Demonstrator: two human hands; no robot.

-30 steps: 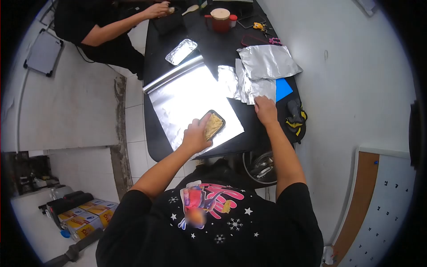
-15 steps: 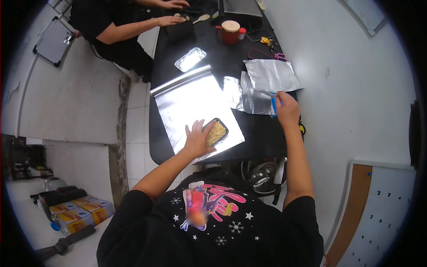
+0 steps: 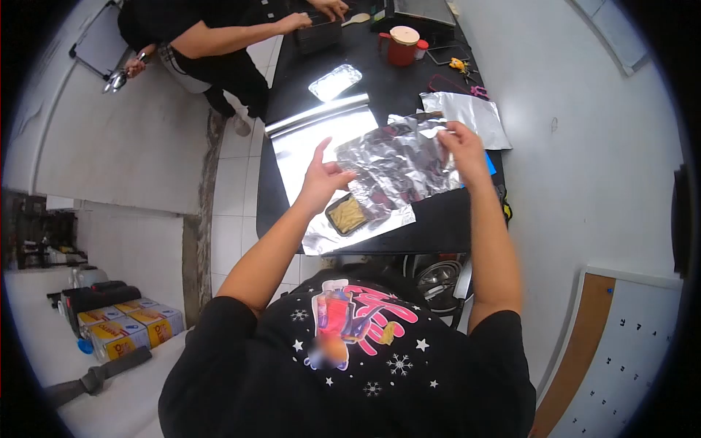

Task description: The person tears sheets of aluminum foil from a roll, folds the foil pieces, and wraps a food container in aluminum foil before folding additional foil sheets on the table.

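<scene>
A red pitcher (image 3: 401,52) just beside a red-capped jar (image 3: 421,48), a yellow trinket (image 3: 458,63) nearby

The left forearm (image 3: 266,252) slants forward and inward, ending in the left hand (image 3: 326,182), one finger extended forward and the thumb reaching inward. The right forearm (image 3: 496,244) runs nearly straight ahead; the right hand (image 3: 464,153), slightly farther forward, bends its fingers into a pinch.

A black worktop (image 3: 438,232) stood over a white tiled floor (image 3: 231,193), with a plain white wall (image 3: 558,190) and a cork-edged board (image 3: 621,358) to the right and a pale partition (image 3: 124,160) to the left.
</scene>
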